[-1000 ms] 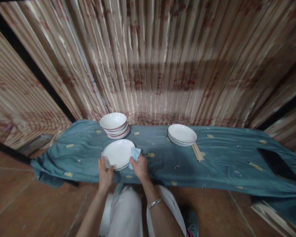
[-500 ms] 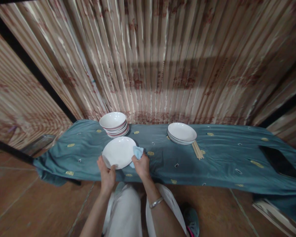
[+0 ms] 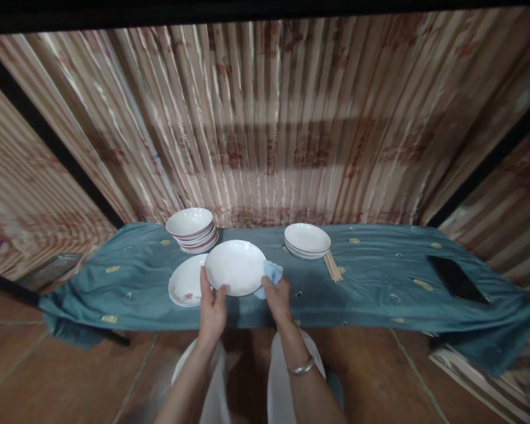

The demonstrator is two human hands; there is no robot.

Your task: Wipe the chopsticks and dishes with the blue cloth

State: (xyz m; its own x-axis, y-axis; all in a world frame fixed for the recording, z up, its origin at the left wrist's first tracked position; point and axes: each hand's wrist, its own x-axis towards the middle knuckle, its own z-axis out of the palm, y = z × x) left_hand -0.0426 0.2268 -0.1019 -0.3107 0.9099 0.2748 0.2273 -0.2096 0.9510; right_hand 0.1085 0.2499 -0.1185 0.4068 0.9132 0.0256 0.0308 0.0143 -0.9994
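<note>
A white plate (image 3: pixel 235 268) is held up over the front of the table between both hands. My left hand (image 3: pixel 212 307) grips its left rim, thumb on the upper face. At the right rim my right hand (image 3: pixel 277 298) pinches the plate together with a light blue cloth (image 3: pixel 272 271). Partly covered by the held plate, another white plate (image 3: pixel 183 281) with a small red flower print lies on the table to the left. Behind it stands a stack of white bowls (image 3: pixel 189 222) with reddish rims.
A short stack of white plates (image 3: pixel 307 238) sits right of centre, with several wooden chopsticks (image 3: pixel 333 268) beside it. A black flat phone-like object (image 3: pixel 456 278) lies at the right on the teal tablecloth (image 3: pixel 380 277). Black frame posts (image 3: pixel 477 168) and a pleated curtain (image 3: pixel 265 118) enclose the table.
Both hands have lifted the plate and moved it rightward, with the cloth still in my right hand. The flower-printed plate underneath has come into view. My head view has shifted slightly.
</note>
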